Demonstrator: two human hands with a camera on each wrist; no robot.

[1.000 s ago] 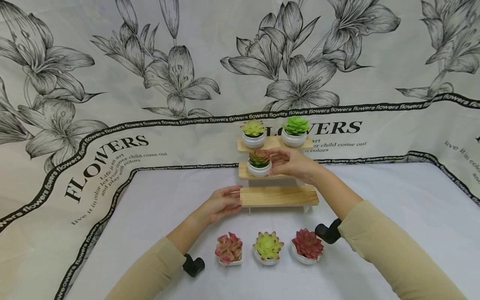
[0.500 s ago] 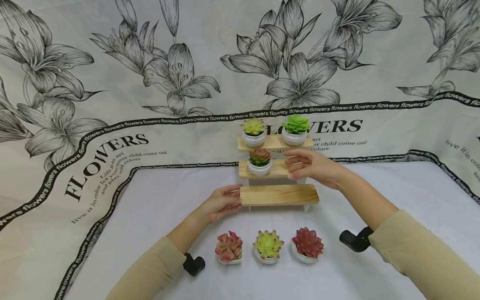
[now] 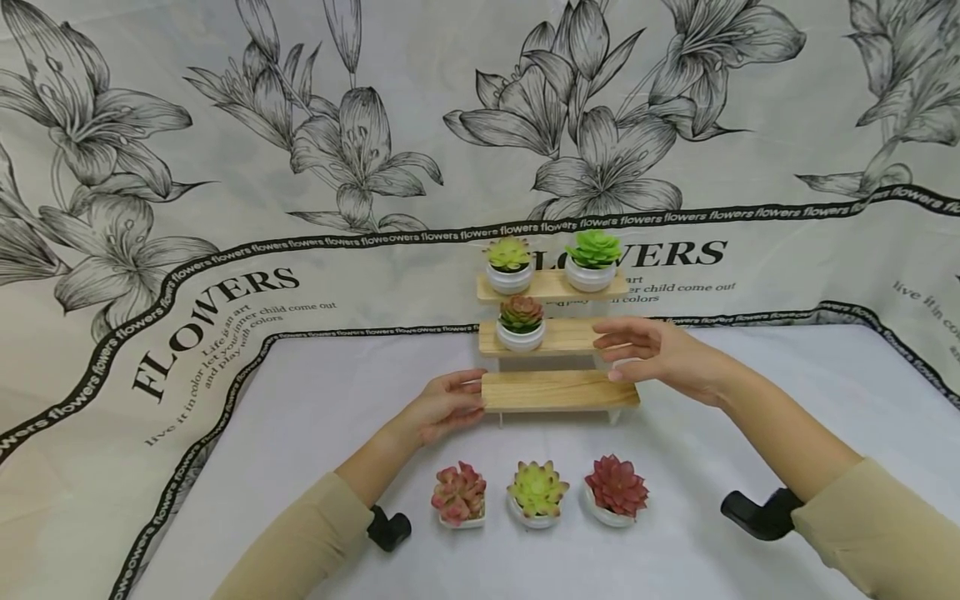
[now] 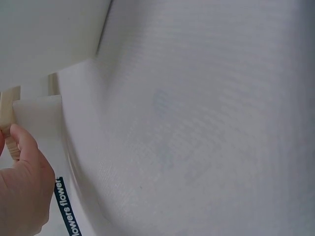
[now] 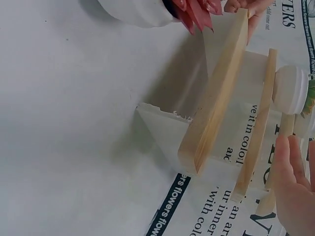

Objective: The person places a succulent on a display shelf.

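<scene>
A three-tier wooden shelf stand with white side supports stands in the middle. My left hand grips the left end of its lowest board; the left wrist view shows the hand with fingers on the wood. Just off the right side of the stand, my right hand has relaxed fingers and holds nothing. A brown-green succulent in a round white pot sits on the left of the middle board. On the top board are a yellow-green succulent at left and a bright green succulent at right.
In front of the stand, a row on the white tablecloth holds a pink succulent, a yellow-green succulent with red tips and a dark red succulent. A flower-printed cloth hangs behind.
My right hand has let go of the brown-green succulent's pot on the middle board and drawn back to the right and down. The left hand has stayed at the lowest board.
</scene>
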